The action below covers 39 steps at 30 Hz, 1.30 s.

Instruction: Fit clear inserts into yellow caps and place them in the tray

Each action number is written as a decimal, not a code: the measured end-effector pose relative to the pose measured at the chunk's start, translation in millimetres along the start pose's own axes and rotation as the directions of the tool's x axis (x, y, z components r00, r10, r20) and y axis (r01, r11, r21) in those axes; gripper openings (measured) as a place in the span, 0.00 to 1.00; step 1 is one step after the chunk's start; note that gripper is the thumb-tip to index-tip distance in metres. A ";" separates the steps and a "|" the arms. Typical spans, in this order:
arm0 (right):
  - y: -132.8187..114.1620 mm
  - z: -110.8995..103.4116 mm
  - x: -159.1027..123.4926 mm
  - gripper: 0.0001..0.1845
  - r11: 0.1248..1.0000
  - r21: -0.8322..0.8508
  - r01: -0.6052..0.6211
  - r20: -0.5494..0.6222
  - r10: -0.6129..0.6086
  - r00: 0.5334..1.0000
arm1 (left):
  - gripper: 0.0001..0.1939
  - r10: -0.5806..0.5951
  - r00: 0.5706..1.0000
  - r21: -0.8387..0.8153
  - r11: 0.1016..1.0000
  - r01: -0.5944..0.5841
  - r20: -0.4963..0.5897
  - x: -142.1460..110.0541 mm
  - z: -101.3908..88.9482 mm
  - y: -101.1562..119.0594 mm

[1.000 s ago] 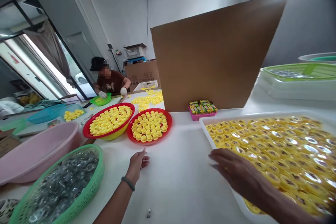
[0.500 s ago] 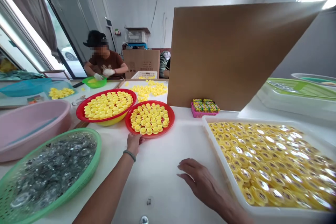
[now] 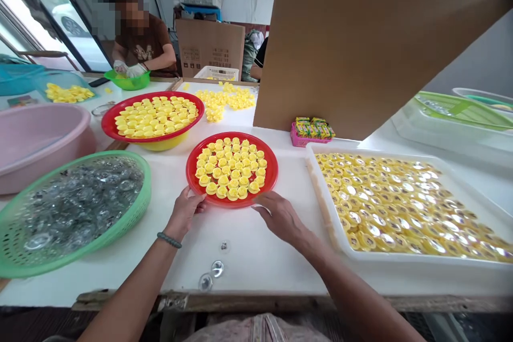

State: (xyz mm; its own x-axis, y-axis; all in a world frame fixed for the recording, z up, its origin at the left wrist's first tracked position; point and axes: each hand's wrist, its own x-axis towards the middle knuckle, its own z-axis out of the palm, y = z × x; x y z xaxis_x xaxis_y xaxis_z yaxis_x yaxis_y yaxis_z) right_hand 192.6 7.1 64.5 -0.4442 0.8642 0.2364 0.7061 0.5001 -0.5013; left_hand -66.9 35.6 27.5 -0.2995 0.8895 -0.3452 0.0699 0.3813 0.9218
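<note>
Round red tray (image 3: 191,166) on the white worktop (image 3: 264,256), pretty full of little yellow rose-shaped pieces (image 3: 225,170), some gaps though.

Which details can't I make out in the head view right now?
Head view:
Right hand: blurred at the rim of the round red plastic tray; grip unclear.
Marks on the round yellow pieces in the rectangular white plastic tray: too small, with glare.
Whatever is behind the flat brown cardboard sheet: hidden by it.
Pink plastic basin: cut by left edge.
</note>
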 end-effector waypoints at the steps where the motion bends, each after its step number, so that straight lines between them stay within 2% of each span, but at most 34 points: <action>1: 1.0 3.0 11.2 0.09 0.999 -0.041 0.014 0.016 -0.013 1.000 | 0.37 0.075 0.993 0.145 0.988 -0.062 -0.086 -2.2 -0.7 2.3; 2: 3.0 6.3 22.9 0.09 0.996 -0.083 0.026 0.040 -0.023 0.999 | 0.38 0.198 0.967 0.307 0.941 -0.141 -0.161 -4.6 -0.8 5.2; 3: 5.7 9.9 34.2 0.08 0.991 -0.124 0.040 0.072 -0.031 0.997 | 0.37 0.353 0.916 0.464 0.854 -0.233 -0.189 -7.2 -0.2 8.7; 4: 8.7 13.7 44.6 0.07 0.985 -0.163 0.055 0.107 -0.038 0.994 | 0.33 0.505 0.849 0.593 0.735 -0.329 -0.154 -9.8 1.3 12.4; 6: 14.4 21.9 60.3 0.08 0.972 -0.222 0.084 0.169 -0.046 0.985 | 0.21 0.704 0.708 0.708 0.471 -0.527 0.059 -14.5 7.7 19.4; 8: 18.3 29.6 68.4 0.10 0.962 -0.252 0.100 0.199 -0.050 0.979 | 0.13 0.732 0.599 0.673 0.265 -0.690 0.326 -16.1 18.4 24.9; 10: 20.2 35.1 70.3 0.10 0.959 -0.264 0.101 0.205 -0.046 0.978 | 0.10 0.660 0.525 0.589 0.152 -0.793 0.537 -13.4 31.5 28.3; 11: 20.6 36.8 69.9 0.10 0.959 -0.266 0.098 0.203 -0.044 0.978 | 0.09 0.616 0.505 0.560 0.121 -0.820 0.605 -10.6 38.0 29.4; 13: 21.2 39.0 68.4 0.09 0.959 -0.268 0.092 0.199 -0.039 0.979 | 0.08 0.546 0.491 0.542 0.078 -0.837 0.679 -3.9 49.1 30.5; 17: 22.5 39.5 68.1 0.08 0.961 -0.265 0.076 0.174 -0.030 0.984 | 0.10 0.485 0.491 0.546 0.032 -0.837 0.724 6.5 59.9 32.2; 21: 18.6 28.4 63.2 0.06 0.970 -0.235 0.064 0.037 -0.057 0.998 | 0.10 0.467 0.490 0.554 0.001 -0.833 0.736 9.2 61.3 35.5; 24: 10.3 13.2 43.6 0.05 0.981 -0.184 0.065 -0.076 -0.081 0.994 | 0.12 0.444 0.506 0.566 -0.005 -0.824 0.740 8.6 61.6 37.2; 27: 5.5 6.1 11.9 0.05 0.991 -0.127 0.044 -0.100 -0.057 0.993 | 0.12 0.454 0.490 0.557 -0.017 -0.830 0.744 6.5 60.5 36.2; 30: 10.3 14.4 -15.7 0.05 0.995 -0.104 0.000 -0.060 -0.006 0.998 | 0.12 0.500 0.488 0.564 -0.002 -0.825 0.715 3.0 58.0 32.1; 34: 19.1 32.3 -27.6 0.05 0.987 -0.162 -0.012 -0.012 0.010 1.000 | 0.07 0.501 0.547 0.616 0.033 -0.787 0.671 -1.1 57.3 25.7; 36: 14.3 37.9 -26.2 0.06 0.973 -0.233 -0.005 -0.021 0.000 1.000 | 0.06 0.489 0.563 0.628 0.039 -0.777 0.667 -2.4 58.8 24.2; 39: -8.0 44.8 -24.9 0.08 0.961 -0.271 0.060 -0.020 -0.068 0.997 | 0.09 0.486 0.578 0.642 0.043 -0.765 0.656 -3.9 63.3 24.1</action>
State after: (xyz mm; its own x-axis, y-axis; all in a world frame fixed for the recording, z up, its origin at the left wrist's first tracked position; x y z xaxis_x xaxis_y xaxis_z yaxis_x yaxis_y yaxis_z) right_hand 173.4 -20.9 25.4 -0.4799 0.8291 0.2870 0.8013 0.5474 -0.2415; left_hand -3.8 57.2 39.9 0.4850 0.8644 0.1329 0.8433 -0.5025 0.1907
